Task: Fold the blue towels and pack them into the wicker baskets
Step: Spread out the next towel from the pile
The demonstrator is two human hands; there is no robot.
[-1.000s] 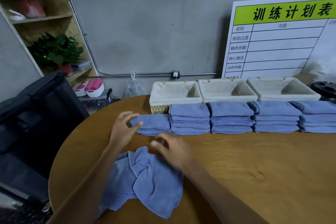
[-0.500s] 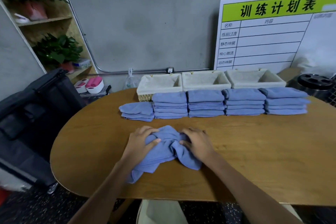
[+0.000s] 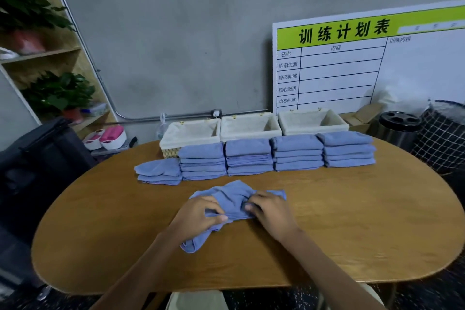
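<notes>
Both my hands, left (image 3: 198,216) and right (image 3: 270,211), pinch the bunched towel (image 3: 232,200) on the counter (image 3: 352,221); soft, light, floppy, so I'd grip corners.

baskets (image 3: 250,127): three side by side at surface's (image 3: 352,221) far edge
folded stacks (image 3: 274,156): row just before baskets
loose towel (image 3: 231,201): nearer, before stacks

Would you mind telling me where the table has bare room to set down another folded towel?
Bare wood lies right of the hands, before the towel stacks, and along the near edge of the table. The row before the baskets is crowded.
</notes>
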